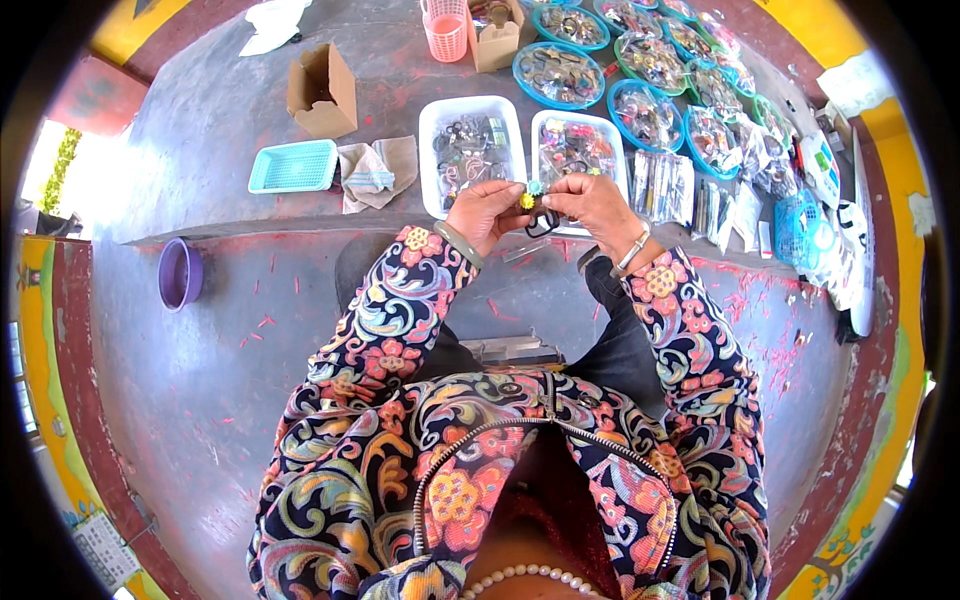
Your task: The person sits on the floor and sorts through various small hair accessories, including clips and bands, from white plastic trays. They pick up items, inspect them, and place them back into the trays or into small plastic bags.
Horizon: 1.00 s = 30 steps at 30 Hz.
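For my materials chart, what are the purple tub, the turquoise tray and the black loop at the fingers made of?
Purple tub: likely plastic, smooth, slightly shiny. Turquoise tray: probably moulded plastic; evenly coloured. Black loop: perhaps elastic or rubber, dark and bent, but too small to tell.

Black loop (543,224) partly hidden by hands (600,210); contents (475,155) of left white tray (428,160) indistinct; pink basket (446,38) cropped above
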### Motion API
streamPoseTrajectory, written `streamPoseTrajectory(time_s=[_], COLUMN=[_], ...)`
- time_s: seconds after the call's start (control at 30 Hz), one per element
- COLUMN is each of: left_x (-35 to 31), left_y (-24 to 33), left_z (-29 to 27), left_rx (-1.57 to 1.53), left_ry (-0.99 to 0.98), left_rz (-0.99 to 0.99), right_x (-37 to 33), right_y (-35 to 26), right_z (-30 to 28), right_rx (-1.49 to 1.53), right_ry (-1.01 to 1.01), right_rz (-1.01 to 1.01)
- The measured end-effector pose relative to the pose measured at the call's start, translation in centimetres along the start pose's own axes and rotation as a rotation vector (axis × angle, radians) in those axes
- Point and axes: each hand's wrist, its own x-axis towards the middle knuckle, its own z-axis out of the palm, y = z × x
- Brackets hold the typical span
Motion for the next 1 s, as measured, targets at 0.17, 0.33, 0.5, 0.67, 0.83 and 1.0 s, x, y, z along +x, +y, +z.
streamPoseTrajectory(time_s=[0.17,0.33,0.5,0.67,0.83,1.0], left_x=[0.0,-0.3,0.3,-0.1,0.1,-0.1], left_y=[0.0,0.4,-0.1,0.2,0.0,0.1], left_z=[-0.1,0.3,0.2,0.3,0.0,0.1], left_rx=[-0.047,0.012,0.062,0.156,0.209,0.225], left_ry=[-0.011,-0.05,-0.019,0.004,-0.018,-0.03], left_rz=[-0.003,0.002,0.03,0.002,-0.049,-0.079], right_x=[0.2,0.1,0.2,0.2,-0.1,-0.1], right_y=[0.5,0.5,0.6,0.2,-0.3,0.2], right_z=[0.1,0.7,0.5,0.3,0.3,0.3], right_rx=[-0.047,0.137,0.152,0.18,0.223,0.274], right_ry=[0.02,0.077,0.047,0.047,0.043,0.049], right_rz=[-0.033,-0.006,0.013,0.022,0.065,0.054])
